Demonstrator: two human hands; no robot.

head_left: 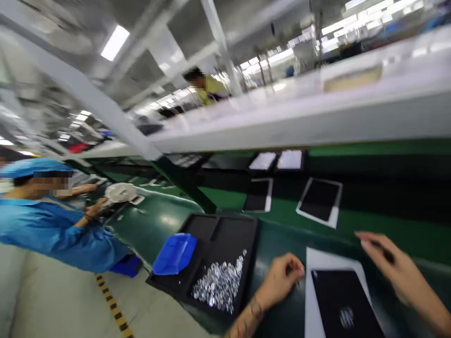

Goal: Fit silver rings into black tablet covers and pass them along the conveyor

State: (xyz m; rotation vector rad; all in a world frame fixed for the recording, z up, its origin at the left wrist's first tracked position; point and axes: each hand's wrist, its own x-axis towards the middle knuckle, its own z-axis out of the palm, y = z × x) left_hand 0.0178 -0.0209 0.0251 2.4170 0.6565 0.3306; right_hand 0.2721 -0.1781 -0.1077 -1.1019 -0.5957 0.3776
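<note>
My left hand (282, 277) hovers over the dark belt beside a black panel (338, 305), with its fingers curled together. Whether they hold anything small is hidden. The panel lies on a white sheet (312, 300) and has a pale round mark near its lower edge. My right hand (398, 267) is above and right of the panel, pinching a slender dark tool (383, 251). To the left of my hands, a black compartment tray (229, 230) holds a heap of small silver parts (220, 286) and a blue plastic bin (174, 253).
A green conveyor belt (369, 223) carries several black panels on white sheets, including one (320, 199) ahead of me. A co-worker in a blue smock and cap (59, 230) sits to the left by a small fan (120, 192). A white overhead shelf (282, 122) spans the belt.
</note>
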